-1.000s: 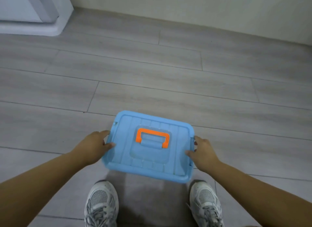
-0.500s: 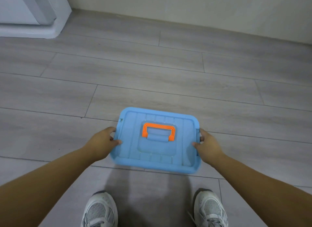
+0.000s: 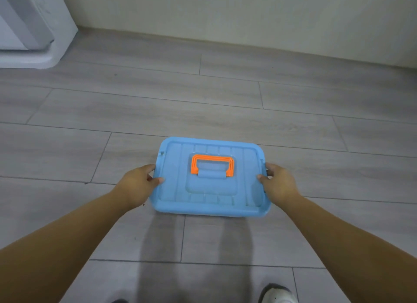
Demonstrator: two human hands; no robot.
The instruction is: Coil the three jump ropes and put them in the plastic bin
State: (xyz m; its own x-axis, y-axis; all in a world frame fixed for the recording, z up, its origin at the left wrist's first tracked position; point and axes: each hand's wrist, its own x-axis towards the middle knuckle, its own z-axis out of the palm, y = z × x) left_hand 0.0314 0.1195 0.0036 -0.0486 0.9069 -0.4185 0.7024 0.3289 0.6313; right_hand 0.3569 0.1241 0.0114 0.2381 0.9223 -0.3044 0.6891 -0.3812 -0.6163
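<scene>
Two hands, left hand and right hand, grip the lidded blue bin, long axis left-right.

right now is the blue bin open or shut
Shut: the blue lid covers the whole bin, its orange handle folded flat. Both hands grip its sides.

The bin is sitting in the middle of the floor, with the left hand touching its left side and the right hand touching its right side. A handle is lying on the lid's centre, a wall is running behind, and a shoe is showing nearest the person, right of centre.
</scene>
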